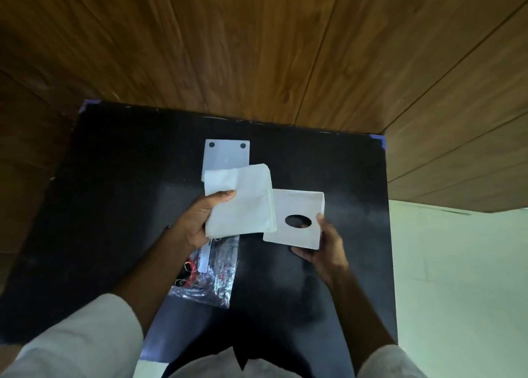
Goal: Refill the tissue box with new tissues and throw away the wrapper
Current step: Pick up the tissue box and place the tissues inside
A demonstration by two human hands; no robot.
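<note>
My left hand (200,220) grips a stack of white folded tissues (243,203) above the middle of the black table (114,206), thumb on top of the stack. My right hand (325,249) holds the white tissue box (300,206) by its near right corner; the box's face with the oval opening points up at me. The stack's right edge overlaps the box's left edge. A clear crinkled plastic wrapper (211,277) with red print lies on the table under my left wrist.
A flat white panel with two round holes (227,155) lies on the table behind the tissues. Wood-panelled walls rise behind and to the right of the table. A pale floor (457,277) shows to the right. Blue tape marks the table's far corners.
</note>
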